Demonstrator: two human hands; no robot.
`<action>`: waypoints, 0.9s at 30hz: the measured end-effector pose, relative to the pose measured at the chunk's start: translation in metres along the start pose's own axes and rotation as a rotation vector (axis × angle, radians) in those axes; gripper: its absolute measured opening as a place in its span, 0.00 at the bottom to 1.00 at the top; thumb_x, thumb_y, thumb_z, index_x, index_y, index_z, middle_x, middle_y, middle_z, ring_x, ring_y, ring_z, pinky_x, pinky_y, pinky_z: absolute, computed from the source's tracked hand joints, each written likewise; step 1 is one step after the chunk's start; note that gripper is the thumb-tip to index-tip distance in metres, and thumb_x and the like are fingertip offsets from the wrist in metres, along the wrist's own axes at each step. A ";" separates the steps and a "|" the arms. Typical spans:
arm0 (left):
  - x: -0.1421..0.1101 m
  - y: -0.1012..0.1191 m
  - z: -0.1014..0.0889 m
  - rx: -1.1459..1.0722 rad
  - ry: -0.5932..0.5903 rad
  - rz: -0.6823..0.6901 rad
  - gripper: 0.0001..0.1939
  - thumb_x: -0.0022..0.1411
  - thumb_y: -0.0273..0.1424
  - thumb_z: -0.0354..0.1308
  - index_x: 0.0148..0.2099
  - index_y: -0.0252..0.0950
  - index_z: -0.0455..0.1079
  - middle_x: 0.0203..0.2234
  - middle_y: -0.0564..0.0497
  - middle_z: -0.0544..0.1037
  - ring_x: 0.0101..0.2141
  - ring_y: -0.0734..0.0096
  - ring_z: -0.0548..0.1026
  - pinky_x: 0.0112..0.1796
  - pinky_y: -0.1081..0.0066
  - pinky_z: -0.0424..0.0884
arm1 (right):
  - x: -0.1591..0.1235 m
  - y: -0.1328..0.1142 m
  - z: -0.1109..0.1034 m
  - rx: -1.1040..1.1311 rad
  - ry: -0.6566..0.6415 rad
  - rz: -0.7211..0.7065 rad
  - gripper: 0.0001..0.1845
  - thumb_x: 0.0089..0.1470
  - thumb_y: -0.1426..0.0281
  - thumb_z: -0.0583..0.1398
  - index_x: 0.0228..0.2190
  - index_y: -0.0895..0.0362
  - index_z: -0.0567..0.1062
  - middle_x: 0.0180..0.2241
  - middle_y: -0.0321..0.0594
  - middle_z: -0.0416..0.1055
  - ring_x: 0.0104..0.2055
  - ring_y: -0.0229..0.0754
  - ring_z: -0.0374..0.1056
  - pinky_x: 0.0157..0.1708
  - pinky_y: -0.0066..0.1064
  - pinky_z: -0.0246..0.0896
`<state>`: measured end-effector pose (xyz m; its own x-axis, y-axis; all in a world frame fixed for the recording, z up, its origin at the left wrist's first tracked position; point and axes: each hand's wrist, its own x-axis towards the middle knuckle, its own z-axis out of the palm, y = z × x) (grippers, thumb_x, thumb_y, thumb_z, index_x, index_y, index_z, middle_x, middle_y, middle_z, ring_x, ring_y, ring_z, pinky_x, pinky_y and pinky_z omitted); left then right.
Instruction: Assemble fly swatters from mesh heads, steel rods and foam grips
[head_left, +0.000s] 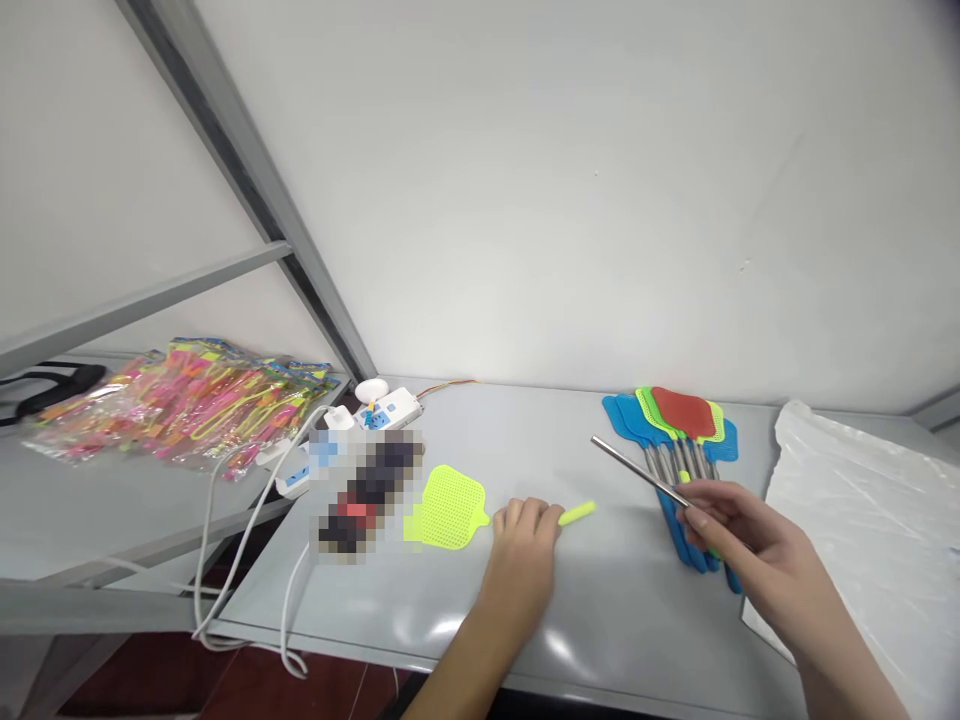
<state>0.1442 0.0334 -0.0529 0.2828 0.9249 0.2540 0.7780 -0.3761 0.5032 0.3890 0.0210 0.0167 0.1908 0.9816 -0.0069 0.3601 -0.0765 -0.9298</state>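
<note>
My left hand (525, 535) rests on the grey table, fingers closed round the neck of a yellow-green fly swatter head (448, 508), whose short stub pokes out to the right of my fingers. My right hand (739, 535) pinches a thin metal rod (637, 468) that slants up to the left above the table. Just behind my right hand lies a pile of finished fly swatters (679, 420) with blue, green and red heads and metal handles.
White power strips (386, 408) with plugs and cables lie at the back left beside a blurred-out object. Packets of bright pink and yellow items (180, 400) cover the left shelf. A clear plastic bag (862, 500) lies at the right. A slanted metal frame bar (247, 170) rises at left.
</note>
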 end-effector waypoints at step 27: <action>-0.002 -0.013 -0.006 -0.391 0.055 -0.136 0.20 0.69 0.43 0.42 0.26 0.39 0.51 0.20 0.57 0.56 0.23 0.73 0.58 0.26 0.71 0.49 | 0.032 -0.026 0.054 0.656 0.161 -0.159 0.13 0.60 0.59 0.57 0.31 0.54 0.71 0.26 0.33 0.64 0.22 0.35 0.65 0.21 0.30 0.62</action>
<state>0.1299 0.0363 -0.0546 0.1539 0.9673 0.2017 0.5320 -0.2531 0.8080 0.3366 0.0643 0.0204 0.3325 0.9303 0.1549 -0.2221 0.2369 -0.9458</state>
